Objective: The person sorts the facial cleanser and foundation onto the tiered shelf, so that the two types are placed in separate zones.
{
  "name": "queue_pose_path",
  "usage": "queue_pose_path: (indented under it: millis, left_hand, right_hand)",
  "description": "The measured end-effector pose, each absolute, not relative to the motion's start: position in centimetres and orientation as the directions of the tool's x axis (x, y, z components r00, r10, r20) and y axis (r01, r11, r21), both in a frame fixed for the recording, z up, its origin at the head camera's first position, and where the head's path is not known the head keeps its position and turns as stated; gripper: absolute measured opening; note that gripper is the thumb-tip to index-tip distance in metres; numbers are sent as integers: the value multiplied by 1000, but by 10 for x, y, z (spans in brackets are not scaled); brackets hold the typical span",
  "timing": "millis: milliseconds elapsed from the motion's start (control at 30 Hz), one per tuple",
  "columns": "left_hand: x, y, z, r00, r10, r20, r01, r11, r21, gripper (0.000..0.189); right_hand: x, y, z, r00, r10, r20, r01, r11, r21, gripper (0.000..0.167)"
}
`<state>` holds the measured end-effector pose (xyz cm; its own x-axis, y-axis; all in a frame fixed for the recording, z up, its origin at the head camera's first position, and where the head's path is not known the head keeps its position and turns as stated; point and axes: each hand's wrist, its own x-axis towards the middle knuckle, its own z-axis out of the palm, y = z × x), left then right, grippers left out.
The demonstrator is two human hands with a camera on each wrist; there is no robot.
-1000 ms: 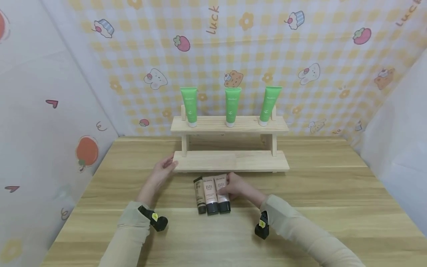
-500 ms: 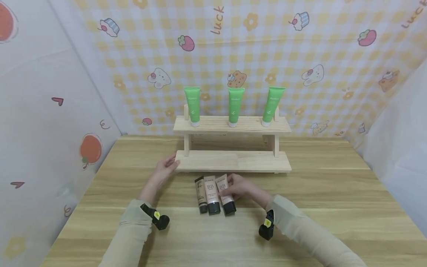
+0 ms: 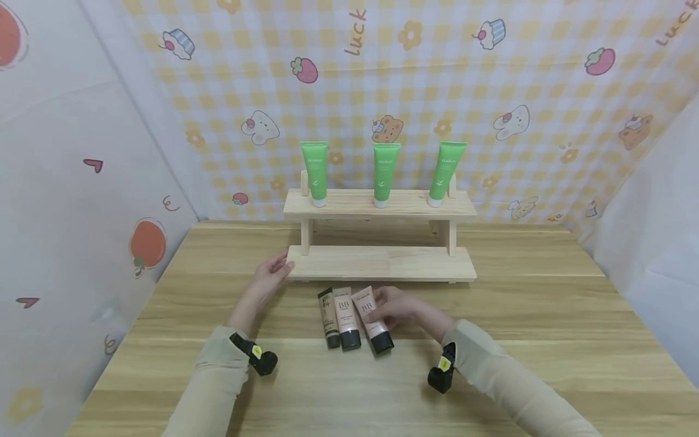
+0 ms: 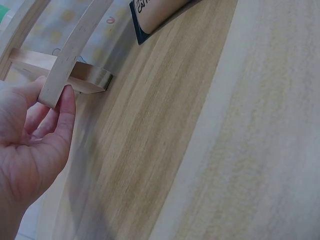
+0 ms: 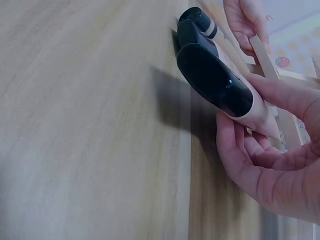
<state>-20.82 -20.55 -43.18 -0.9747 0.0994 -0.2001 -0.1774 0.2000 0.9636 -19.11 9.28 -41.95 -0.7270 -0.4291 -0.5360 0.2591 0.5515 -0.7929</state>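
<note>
In the head view my right hand (image 3: 403, 305) pinches the rightmost BB cream tube (image 3: 377, 329) between thumb and fingers. This pink tube tilts, its black cap towards me. In the right wrist view, its black cap (image 5: 212, 77) appears lifted off the table, with a shadow beside it. A second BB cream tube (image 3: 345, 309) and a narrower brown tube (image 3: 329, 318) lie side by side to its left. My left hand (image 3: 266, 279) grips the left end of the wooden rack's lower shelf (image 3: 377, 263). The left wrist view shows thumb and fingers around that board end (image 4: 62, 70).
Three green tubes, left (image 3: 315, 173), middle (image 3: 385, 175) and right (image 3: 446, 173), stand on their white caps on the rack's upper shelf (image 3: 349, 204). A checked cloth (image 3: 218, 73) hangs behind the wooden table (image 3: 546, 315).
The right BB cream tube has swung its cap end to the right, away from the second tube, in my right hand. My left hand keeps its grip on the shelf end.
</note>
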Motion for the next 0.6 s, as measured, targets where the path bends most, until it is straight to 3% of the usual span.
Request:
queue_pose_path:
  millis: [267,600]
  left_hand:
    - [-207,-205,-430,-973,112,-204,-178,202,963,59]
    - [-207,-207,-430,-970,109,-219,-188,238,953,60]
  right_hand:
    - [-194,96,-414,-682,-490,-543,252,539,-804,59]
    - [-201,91,-405,-696,-535,-480,210,487,-848,53]
